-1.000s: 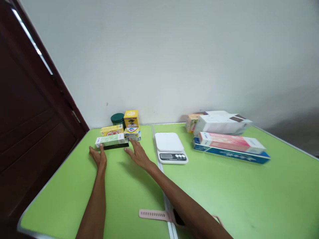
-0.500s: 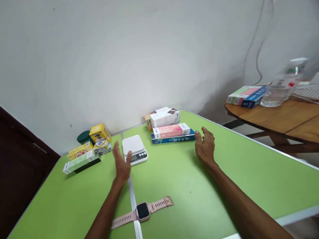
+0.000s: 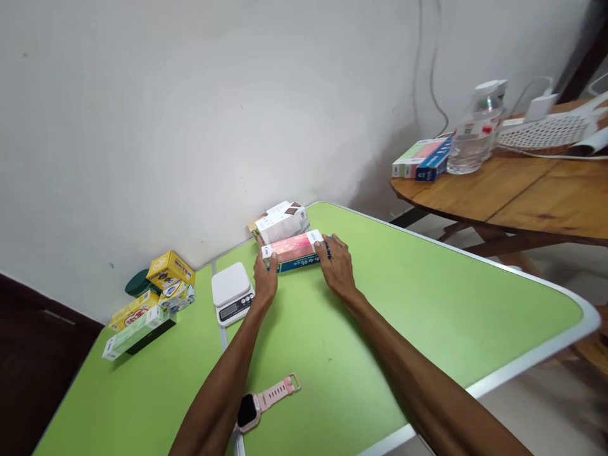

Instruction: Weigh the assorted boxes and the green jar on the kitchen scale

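Note:
A long pink-and-white box (image 3: 292, 246) lies on top of a long blue box (image 3: 299, 264) with white characters. At the stack's left end, my left hand (image 3: 266, 277) is closed, its thumb on the near side. My right hand (image 3: 337, 265) grips the right end, thumb in front and fingers over the far side. The blue box's ends are partly hidden by the hands. Just left of my left hand sits a white digital kitchen scale (image 3: 232, 288). A pink-strapped smartwatch (image 3: 247, 411) lies near the front, partly behind my left forearm.
White boxes (image 3: 282, 223) stand behind the stack against the wall. At the left are a yellow box (image 3: 170, 269), a light green box (image 3: 135, 332) and a dark green lid (image 3: 137, 283). A round wooden table (image 3: 522, 190) on the right holds boxes, clear bottles (image 3: 468, 142) and a white basket (image 3: 546, 132).
Both hands have moved in from either side and taken hold of the ends of the pink and blue boxes. The view has turned to the right.

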Motion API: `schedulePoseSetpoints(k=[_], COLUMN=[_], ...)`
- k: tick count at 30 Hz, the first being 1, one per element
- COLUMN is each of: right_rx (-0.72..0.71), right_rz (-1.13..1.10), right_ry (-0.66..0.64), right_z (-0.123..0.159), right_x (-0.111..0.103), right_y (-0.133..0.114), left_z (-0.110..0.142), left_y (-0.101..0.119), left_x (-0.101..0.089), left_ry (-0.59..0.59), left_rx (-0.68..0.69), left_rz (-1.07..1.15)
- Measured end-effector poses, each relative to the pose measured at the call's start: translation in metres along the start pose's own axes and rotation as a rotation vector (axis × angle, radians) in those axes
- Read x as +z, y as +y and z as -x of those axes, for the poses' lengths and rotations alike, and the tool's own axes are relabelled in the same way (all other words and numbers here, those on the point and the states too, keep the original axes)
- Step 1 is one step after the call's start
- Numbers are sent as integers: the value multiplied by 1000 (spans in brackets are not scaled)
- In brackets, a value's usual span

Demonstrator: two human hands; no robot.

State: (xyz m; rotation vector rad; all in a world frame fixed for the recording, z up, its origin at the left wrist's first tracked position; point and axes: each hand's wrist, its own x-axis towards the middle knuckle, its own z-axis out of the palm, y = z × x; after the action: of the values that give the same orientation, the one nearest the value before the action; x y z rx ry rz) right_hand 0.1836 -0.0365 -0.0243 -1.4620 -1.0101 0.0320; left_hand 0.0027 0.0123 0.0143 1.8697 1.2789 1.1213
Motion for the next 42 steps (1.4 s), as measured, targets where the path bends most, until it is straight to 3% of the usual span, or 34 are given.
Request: schedulePoseSetpoints(k=[4,8,13,17,22,27,31,37,42], right_rx=[-69,-94,-85,-51,20,190,262,231,194], right_rz=[-110,-213,-343,-404,-383,-373,-360,-321,-322], right_ry=[15,-47,-265,-373,-459,-509,-523,-440,-460], right_z=[10,30,62,83,97,98,97,99,98], right_x=[-6,3,51,94,116,113,109,107,108], right_y=[-31,-61,-89,-102,-97,-86,-81,-73,-76], left_z=[16,31,50,59,62,69,73,80,82], left_y=[8,10,-14,-47,-85,-118,-141,-140,-128], left_x=[-19,-60,-130,-164,-173,-178,-187,-188,-183], left_ry=[67,150,305,376,352,319,359,376,352], left_rx=[-52,-10,4,-92,-189,-172,-247,-215,-199], left_rz=[42,84,48,20,54,158,212,161,137])
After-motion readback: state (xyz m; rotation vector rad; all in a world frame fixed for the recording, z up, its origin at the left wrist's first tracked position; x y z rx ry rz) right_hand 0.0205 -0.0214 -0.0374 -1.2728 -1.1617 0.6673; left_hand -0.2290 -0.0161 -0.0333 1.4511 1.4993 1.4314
